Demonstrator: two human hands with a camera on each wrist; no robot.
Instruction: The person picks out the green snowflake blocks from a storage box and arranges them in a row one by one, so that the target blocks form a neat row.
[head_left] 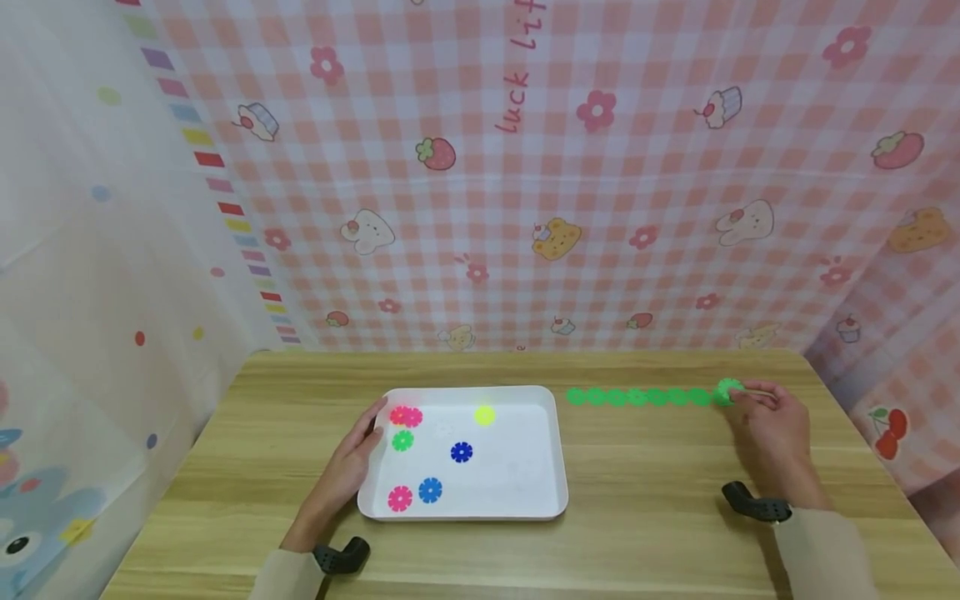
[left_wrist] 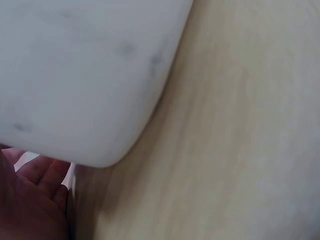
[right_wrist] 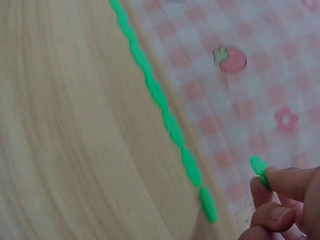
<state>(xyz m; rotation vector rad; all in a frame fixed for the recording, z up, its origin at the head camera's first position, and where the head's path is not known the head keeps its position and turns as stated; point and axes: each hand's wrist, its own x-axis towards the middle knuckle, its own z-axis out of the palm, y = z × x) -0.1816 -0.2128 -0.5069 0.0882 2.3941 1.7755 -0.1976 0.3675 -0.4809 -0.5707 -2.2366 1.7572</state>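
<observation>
In the head view, my right hand [head_left: 780, 423] pinches a green notched plastic disc [head_left: 727, 390] between thumb and fingertips. It is just off the right end of a row of several similar green discs [head_left: 636, 397] along the table's back. The right wrist view shows the pinched disc raised apart from the row. My left hand [head_left: 347, 462] holds the left side of a white tray [head_left: 525, 500], thumb at the rim. Fingers partly hidden by the tray show in the left wrist view. Inside the tray lie pink, green, yellow and blue discs, plus a faint whitish one.
Everything sits on a wooden table [head_left: 637, 517]. Behind it hangs a pink checked cloth [head_left: 510, 183], with a pale patterned cloth [head_left: 112, 250] on the left. Each wrist wears a black camera mount.
</observation>
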